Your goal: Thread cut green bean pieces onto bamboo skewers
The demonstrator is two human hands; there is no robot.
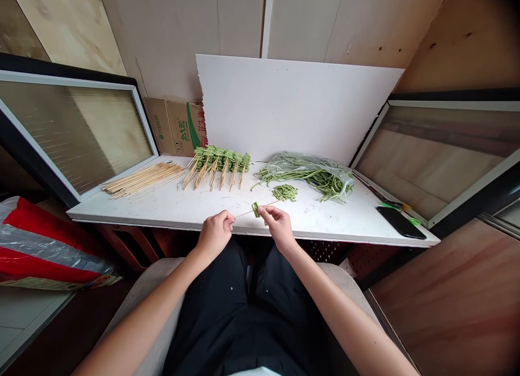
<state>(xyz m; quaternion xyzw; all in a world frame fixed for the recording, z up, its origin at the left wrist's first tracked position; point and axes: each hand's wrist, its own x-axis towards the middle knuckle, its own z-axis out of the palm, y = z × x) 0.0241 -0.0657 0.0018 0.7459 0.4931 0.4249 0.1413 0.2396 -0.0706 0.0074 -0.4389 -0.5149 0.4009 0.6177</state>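
Note:
My left hand (215, 232) is closed on one end of a thin bamboo skewer (244, 213), just over the table's front edge. Folded green bean (255, 209) is threaded near the skewer's middle, and the fingertips of my right hand (278, 225) pinch at it. The skewer's tip sticks out past my right fingers. Just beyond lies a small heap of short green bean pieces (285, 192). Behind that heap, long green beans (317, 180) spill out of a clear plastic bag (312, 162).
Finished bean skewers (221, 162) are stacked at the back, sticks facing me. Bare bamboo skewers (142, 180) lie to their left. A black phone (400, 222) rests at the right end of the white table (195, 202). A white board (292, 105) and cardboard box (179, 125) stand behind.

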